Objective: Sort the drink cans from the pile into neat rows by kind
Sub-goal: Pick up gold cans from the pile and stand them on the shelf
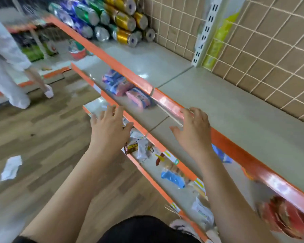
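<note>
A pile of drink cans (104,20) lies on its side at the far left end of the grey top shelf (209,106). Gold cans (125,21), green cans (88,14) and blue-and-silver cans (72,21) are stacked several high against the tiled wall. My left hand (109,128) hovers with spread fingers in front of the lower shelves and holds nothing. Over the orange front edge (165,100) of the top shelf, my right hand (195,130) is likewise spread, holding nothing. Both hands are far from the cans. The view is blurred by motion.
Lower shelves hold pink and blue packs (116,83), wrapped snacks (140,148) and red bags (282,218). A white upright rail (205,32) stands at the shelf back. Another person (9,64) stands at left on the wooden floor, where a paper scrap (11,167) lies.
</note>
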Demonstrator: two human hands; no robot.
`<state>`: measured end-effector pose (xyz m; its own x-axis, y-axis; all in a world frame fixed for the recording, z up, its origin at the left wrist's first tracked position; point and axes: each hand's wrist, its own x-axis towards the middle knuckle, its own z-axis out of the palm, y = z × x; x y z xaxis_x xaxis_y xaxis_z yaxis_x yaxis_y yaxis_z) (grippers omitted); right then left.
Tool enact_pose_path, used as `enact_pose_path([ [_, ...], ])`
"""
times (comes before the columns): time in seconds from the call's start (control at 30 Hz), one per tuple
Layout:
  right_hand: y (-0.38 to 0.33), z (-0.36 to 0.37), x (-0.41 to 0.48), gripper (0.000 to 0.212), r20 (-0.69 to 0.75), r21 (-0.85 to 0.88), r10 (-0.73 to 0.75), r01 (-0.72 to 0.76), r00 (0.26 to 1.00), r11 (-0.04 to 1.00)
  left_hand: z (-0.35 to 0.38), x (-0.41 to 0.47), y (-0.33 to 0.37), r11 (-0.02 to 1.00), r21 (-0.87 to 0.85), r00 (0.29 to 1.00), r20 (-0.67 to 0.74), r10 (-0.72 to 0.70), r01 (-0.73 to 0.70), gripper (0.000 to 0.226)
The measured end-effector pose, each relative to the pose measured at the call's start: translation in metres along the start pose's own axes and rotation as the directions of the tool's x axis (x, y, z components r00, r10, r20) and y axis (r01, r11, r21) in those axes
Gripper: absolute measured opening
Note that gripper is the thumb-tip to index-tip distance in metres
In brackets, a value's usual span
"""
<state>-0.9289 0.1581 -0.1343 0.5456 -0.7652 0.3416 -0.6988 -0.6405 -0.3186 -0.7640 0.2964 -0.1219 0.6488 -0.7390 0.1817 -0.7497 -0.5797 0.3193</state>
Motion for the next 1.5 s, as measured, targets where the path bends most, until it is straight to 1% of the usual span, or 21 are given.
enact_pose_path([
  [0.13,-0.045,0.024,0.033,0.049,0.019,0.057,-0.125,0.124,0.992,0.991,-0.011,0.015,-0.048,0.989,-0.009,0.989,-0.018,-0.146,0.145,0.053],
  [0.27,-0.074,0.05,0.072,0.053,0.039,0.113,-0.21,0.205,0.977,0.972,-0.01,0.039,-0.078,0.975,-0.056,0.976,-0.02,-0.218,0.217,0.052],
  [0.33,-0.087,0.066,0.095,0.051,0.036,0.14,-0.24,0.233,0.97,0.962,-0.006,0.059,-0.09,0.963,-0.088,0.967,-0.016,-0.255,0.253,0.05],
  [0.47,-0.113,0.094,0.149,0.045,0.085,0.187,-0.252,0.233,0.964,0.954,-0.006,0.116,-0.112,0.96,-0.071,0.961,-0.03,-0.274,0.272,0.048],
  [0.53,-0.126,0.105,0.178,0.039,0.083,0.23,-0.256,0.232,0.963,0.945,-0.013,0.147,-0.12,0.95,-0.091,0.953,-0.016,-0.301,0.299,0.048],
  [0.6,-0.142,0.116,0.205,0.034,0.077,0.293,-0.262,0.229,0.962,0.928,-0.016,0.175,-0.13,0.951,-0.1,0.955,-0.006,-0.295,0.293,0.048],
  [0.7,-0.163,0.136,0.243,0.035,0.034,0.299,-0.277,0.255,0.96,0.92,-0.02,0.212,-0.148,0.95,-0.097,0.954,-0.019,-0.3,0.297,0.046],
  [0.8,-0.179,0.15,0.272,0.039,0.068,0.298,-0.268,0.237,0.961,0.925,-0.024,0.244,-0.162,0.95,-0.1,0.954,-0.015,-0.299,0.296,0.046],
  [0.87,-0.188,0.157,0.292,0.041,0.071,0.282,-0.275,0.245,0.959,0.928,-0.026,0.265,-0.173,0.955,-0.107,0.96,-0.022,-0.279,0.275,0.047],
  [0.93,-0.198,0.164,0.314,0.042,0.087,0.267,-0.249,0.218,0.965,0.939,-0.029,0.289,-0.186,0.963,-0.117,0.968,-0.028,-0.248,0.244,0.049],
  [1.03,-0.217,0.174,0.344,0.042,0.033,0.245,-0.181,0.168,0.983,0.955,-0.033,0.33,-0.207,0.977,-0.107,0.983,-0.015,-0.185,0.182,0.05],
  [1.13,-0.24,0.184,0.369,0.043,-0.014,0.199,-0.123,0.123,0.992,0.972,-0.04,0.379,-0.232,0.991,-0.115,0.997,-0.007,-0.076,0.074,0.052],
  [1.2,-0.255,0.189,0.383,0.041,-0.024,0.161,-0.044,0.047,0.999,0.986,-0.049,0.411,-0.249,0.994,-0.103,1.0,0.001,0.023,-0.023,0.051],
  [1.33,-0.285,0.196,0.406,0.041,-0.078,0.101,0.057,-0.049,0.995,0.994,-0.074,0.466,-0.272,0.978,-0.086,0.982,-0.015,0.188,-0.189,0.05],
  [1.4,-0.296,0.197,0.417,0.043,-0.088,0.089,0.121,-0.113,0.989,0.99,-0.081,0.49,-0.279,0.967,-0.071,0.969,-0.018,0.245,-0.246,0.052],
  [1.5,-0.305,0.198,0.432,0.045,-0.091,0.053,0.174,-0.169,0.981,0.984,-0.085,0.516,-0.283,0.944,-0.106,0.95,-0.034,0.31,-0.312,0.056],
])
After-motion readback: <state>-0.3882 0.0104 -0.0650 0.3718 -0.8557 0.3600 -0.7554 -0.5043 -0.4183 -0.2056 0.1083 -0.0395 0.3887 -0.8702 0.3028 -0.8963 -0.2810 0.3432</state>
